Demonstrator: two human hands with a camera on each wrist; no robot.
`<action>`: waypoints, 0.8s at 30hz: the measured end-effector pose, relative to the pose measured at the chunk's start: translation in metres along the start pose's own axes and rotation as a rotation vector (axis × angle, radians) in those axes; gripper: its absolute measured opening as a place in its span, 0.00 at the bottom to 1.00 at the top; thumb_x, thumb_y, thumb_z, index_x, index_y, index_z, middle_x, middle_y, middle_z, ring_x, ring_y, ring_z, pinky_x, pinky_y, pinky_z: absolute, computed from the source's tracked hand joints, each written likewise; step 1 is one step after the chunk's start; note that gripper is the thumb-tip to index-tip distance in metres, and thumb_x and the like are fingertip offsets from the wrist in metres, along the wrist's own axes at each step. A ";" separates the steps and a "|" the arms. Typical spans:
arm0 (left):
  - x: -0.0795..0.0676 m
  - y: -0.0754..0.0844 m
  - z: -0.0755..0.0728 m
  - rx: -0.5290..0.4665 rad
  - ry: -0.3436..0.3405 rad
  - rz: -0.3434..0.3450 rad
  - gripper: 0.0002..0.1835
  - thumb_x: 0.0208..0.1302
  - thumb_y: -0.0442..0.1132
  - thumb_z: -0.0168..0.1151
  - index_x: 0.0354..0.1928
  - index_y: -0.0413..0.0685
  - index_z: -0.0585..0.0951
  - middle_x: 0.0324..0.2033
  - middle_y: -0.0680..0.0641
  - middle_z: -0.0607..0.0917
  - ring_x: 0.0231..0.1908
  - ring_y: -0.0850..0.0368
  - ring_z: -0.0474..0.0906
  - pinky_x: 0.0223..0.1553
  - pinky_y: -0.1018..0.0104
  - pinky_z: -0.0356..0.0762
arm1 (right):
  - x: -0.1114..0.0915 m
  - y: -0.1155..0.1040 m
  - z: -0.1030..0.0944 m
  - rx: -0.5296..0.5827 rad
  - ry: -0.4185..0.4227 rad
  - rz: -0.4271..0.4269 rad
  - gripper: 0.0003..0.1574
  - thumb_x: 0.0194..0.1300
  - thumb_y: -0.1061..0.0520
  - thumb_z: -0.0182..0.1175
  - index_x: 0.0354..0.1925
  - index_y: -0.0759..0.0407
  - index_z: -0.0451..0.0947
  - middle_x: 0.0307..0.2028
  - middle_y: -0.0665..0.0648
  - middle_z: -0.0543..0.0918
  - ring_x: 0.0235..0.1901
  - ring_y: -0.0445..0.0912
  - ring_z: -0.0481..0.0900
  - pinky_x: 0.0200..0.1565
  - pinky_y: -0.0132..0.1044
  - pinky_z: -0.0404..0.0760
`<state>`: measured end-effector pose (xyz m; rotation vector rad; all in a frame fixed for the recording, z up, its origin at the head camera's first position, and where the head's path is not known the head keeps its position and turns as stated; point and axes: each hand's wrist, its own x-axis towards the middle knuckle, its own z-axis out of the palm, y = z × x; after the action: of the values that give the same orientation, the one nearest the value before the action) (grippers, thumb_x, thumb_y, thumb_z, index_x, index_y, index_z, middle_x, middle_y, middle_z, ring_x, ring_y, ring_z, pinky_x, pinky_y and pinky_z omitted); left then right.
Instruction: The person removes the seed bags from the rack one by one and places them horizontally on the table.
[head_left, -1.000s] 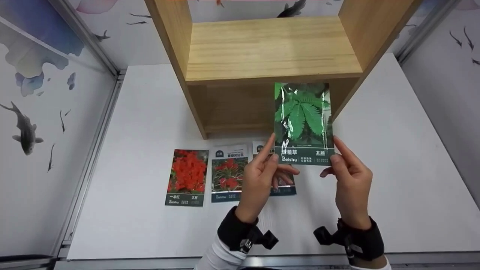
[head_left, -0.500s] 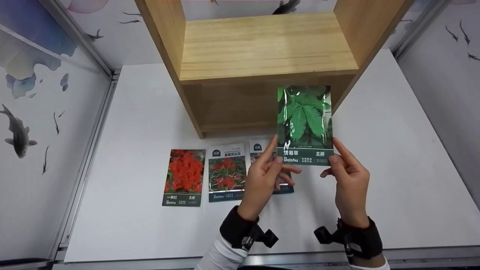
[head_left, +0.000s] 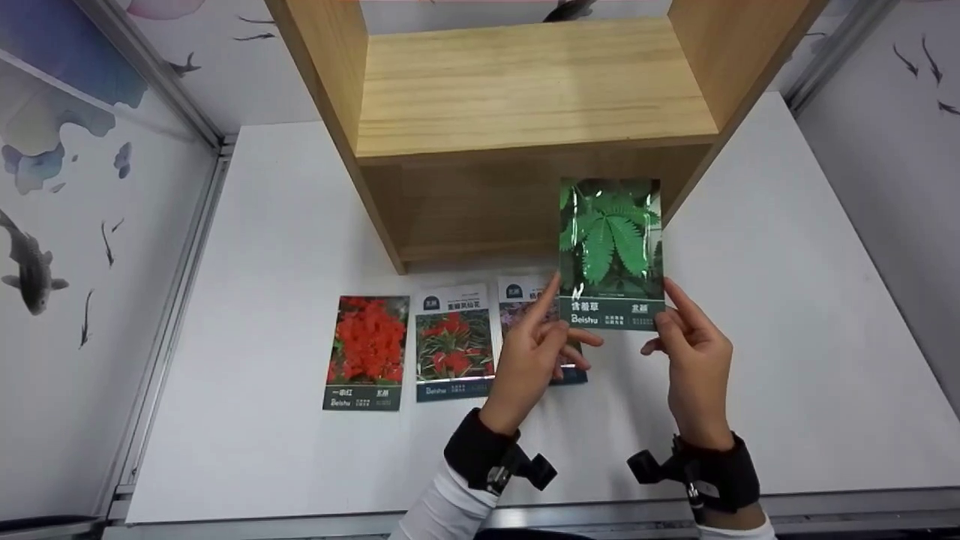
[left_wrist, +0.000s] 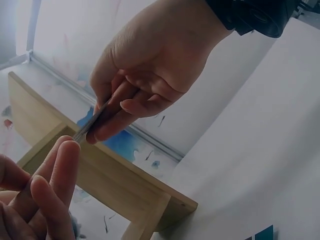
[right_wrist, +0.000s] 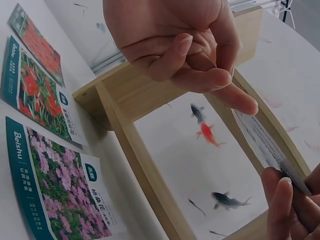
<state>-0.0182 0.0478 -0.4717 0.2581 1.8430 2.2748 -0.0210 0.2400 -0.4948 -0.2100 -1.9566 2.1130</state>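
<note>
A green seed packet (head_left: 611,240) with a leaf picture is held up in front of the wooden shelf, its printed front toward the head camera. My left hand (head_left: 521,367) pinches its lower left edge between thumb and forefinger, the other fingers spread below. At the lower right edge my right hand (head_left: 699,367) pinches it the same way. In the right wrist view the packet (right_wrist: 265,145) is seen from its back, thin and slanted. Beneath my left hand lies a packet with pink-purple flowers (right_wrist: 65,185), partly hidden in the head view.
Two more seed packets lie in a row to the left, one with dense red flowers (head_left: 367,345) and one with red blooms among narrow leaves (head_left: 452,349). A wooden shelf unit (head_left: 536,90) stands behind on the white table (head_left: 247,315). Fish-patterned walls surround it.
Both hands keep their pinch on the green packet, which has shifted slightly down in the head view. Glare on its front has lessened. The head view has shifted a little; the other packets lie unmoved.
</note>
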 end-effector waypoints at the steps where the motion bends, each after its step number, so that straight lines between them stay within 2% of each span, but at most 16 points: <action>1: 0.000 -0.001 0.000 0.008 -0.001 -0.006 0.30 0.67 0.32 0.42 0.67 0.65 0.51 0.32 0.44 0.84 0.26 0.45 0.80 0.14 0.73 0.64 | 0.001 0.001 -0.001 -0.006 0.003 0.006 0.24 0.61 0.60 0.57 0.57 0.53 0.71 0.35 0.68 0.78 0.31 0.53 0.73 0.25 0.33 0.76; 5: 0.002 -0.009 0.000 0.041 -0.008 -0.028 0.31 0.67 0.33 0.42 0.67 0.69 0.51 0.32 0.45 0.84 0.27 0.46 0.80 0.13 0.72 0.65 | 0.004 0.009 -0.004 -0.026 0.017 0.037 0.24 0.61 0.61 0.56 0.56 0.52 0.72 0.36 0.67 0.78 0.31 0.51 0.74 0.24 0.33 0.76; 10: 0.007 -0.018 -0.001 0.072 -0.008 -0.054 0.31 0.67 0.34 0.44 0.67 0.66 0.51 0.28 0.44 0.84 0.26 0.45 0.80 0.15 0.66 0.70 | 0.008 0.020 -0.008 -0.037 0.014 0.076 0.24 0.61 0.61 0.56 0.57 0.51 0.72 0.35 0.66 0.78 0.30 0.49 0.74 0.24 0.32 0.75; 13: 0.008 -0.022 -0.001 0.083 -0.012 -0.087 0.31 0.67 0.35 0.45 0.67 0.66 0.51 0.27 0.44 0.83 0.26 0.45 0.79 0.17 0.62 0.72 | 0.009 0.026 -0.011 -0.050 0.012 0.101 0.24 0.61 0.61 0.56 0.57 0.51 0.72 0.35 0.66 0.78 0.30 0.49 0.74 0.24 0.32 0.75; 18: 0.011 -0.034 0.000 0.107 -0.014 -0.163 0.31 0.67 0.36 0.46 0.67 0.70 0.50 0.28 0.47 0.84 0.27 0.44 0.79 0.18 0.64 0.72 | 0.011 0.037 -0.016 -0.097 0.009 0.152 0.24 0.62 0.61 0.55 0.57 0.48 0.71 0.37 0.64 0.80 0.33 0.48 0.75 0.25 0.32 0.75; 20: 0.014 -0.044 0.000 0.124 -0.008 -0.187 0.32 0.67 0.37 0.47 0.67 0.68 0.49 0.28 0.49 0.84 0.27 0.45 0.79 0.18 0.64 0.73 | 0.012 0.041 -0.018 -0.116 0.003 0.170 0.25 0.62 0.60 0.55 0.58 0.48 0.70 0.38 0.63 0.80 0.34 0.47 0.74 0.25 0.32 0.75; 24: 0.019 -0.066 0.001 0.162 0.005 -0.198 0.32 0.66 0.42 0.49 0.68 0.63 0.49 0.28 0.53 0.84 0.24 0.49 0.80 0.20 0.56 0.75 | 0.014 0.049 -0.021 -0.144 0.000 0.199 0.26 0.62 0.60 0.55 0.58 0.48 0.70 0.39 0.62 0.80 0.34 0.47 0.74 0.26 0.32 0.75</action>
<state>-0.0333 0.0673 -0.5356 0.0888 1.9631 2.0016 -0.0328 0.2609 -0.5448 -0.4493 -2.1712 2.0869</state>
